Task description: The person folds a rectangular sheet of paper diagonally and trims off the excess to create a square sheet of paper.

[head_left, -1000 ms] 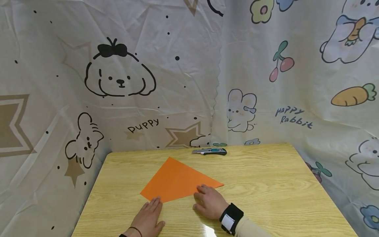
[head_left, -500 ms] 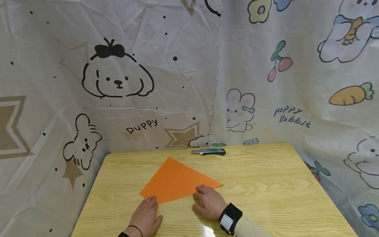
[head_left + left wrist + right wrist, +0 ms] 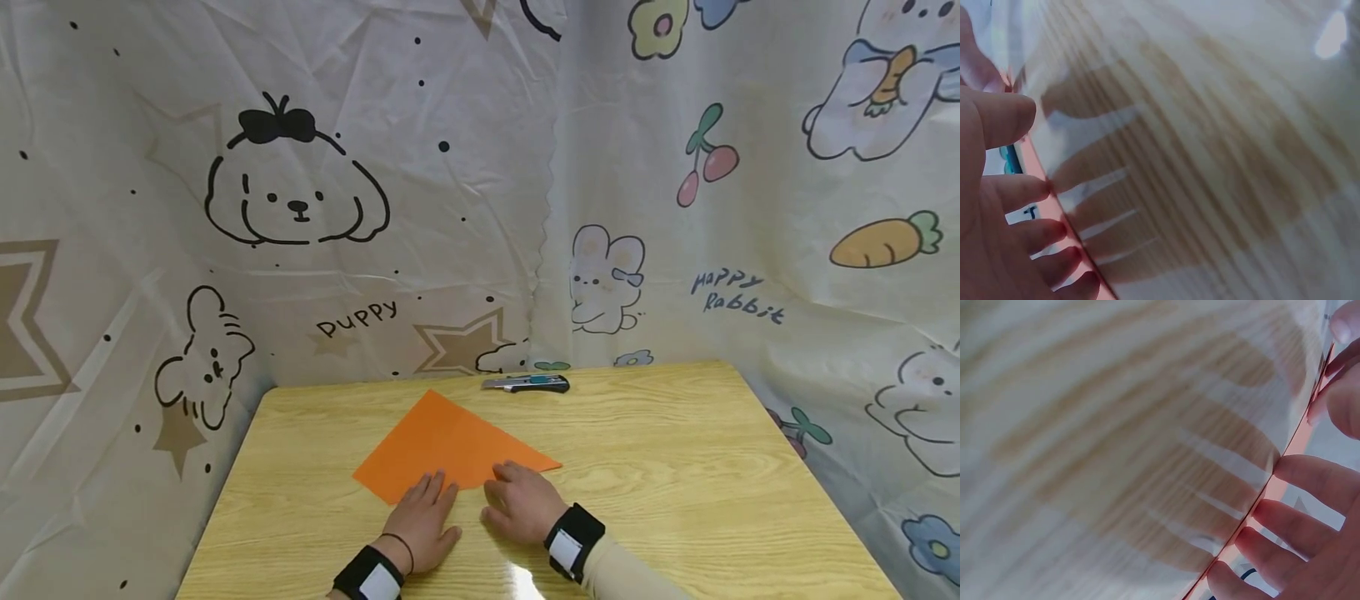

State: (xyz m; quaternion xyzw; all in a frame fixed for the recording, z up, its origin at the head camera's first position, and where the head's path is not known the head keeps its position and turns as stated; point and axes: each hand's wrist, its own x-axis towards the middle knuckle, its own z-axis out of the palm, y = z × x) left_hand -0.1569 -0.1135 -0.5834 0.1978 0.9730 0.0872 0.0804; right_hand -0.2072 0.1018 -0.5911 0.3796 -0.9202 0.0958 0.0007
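An orange sheet of paper (image 3: 450, 437), folded with straight edges and pointed corners, lies flat on the table. In the head view my left hand (image 3: 423, 525) rests its extended fingertips on the paper's near edge, toward the middle. My right hand (image 3: 527, 504) sits just to the right, with its slightly bent fingers touching the same edge near the right corner. Left wrist view: the left hand (image 3: 1004, 212) has its fingers spread along the paper's edge (image 3: 1035, 159). In the right wrist view, the right hand (image 3: 1316, 531) lays its fingertips along that edge.
A utility knife (image 3: 527, 383) with a black and teal handle lies at the table's back edge, behind the paper. The wood-grain table (image 3: 675, 467) meets a printed cloth backdrop (image 3: 450, 208) at the back and sides.
My left hand first slid slightly left along the paper's near edge, then moved right and forward, close to the right hand. The right hand and the paper have barely shifted.
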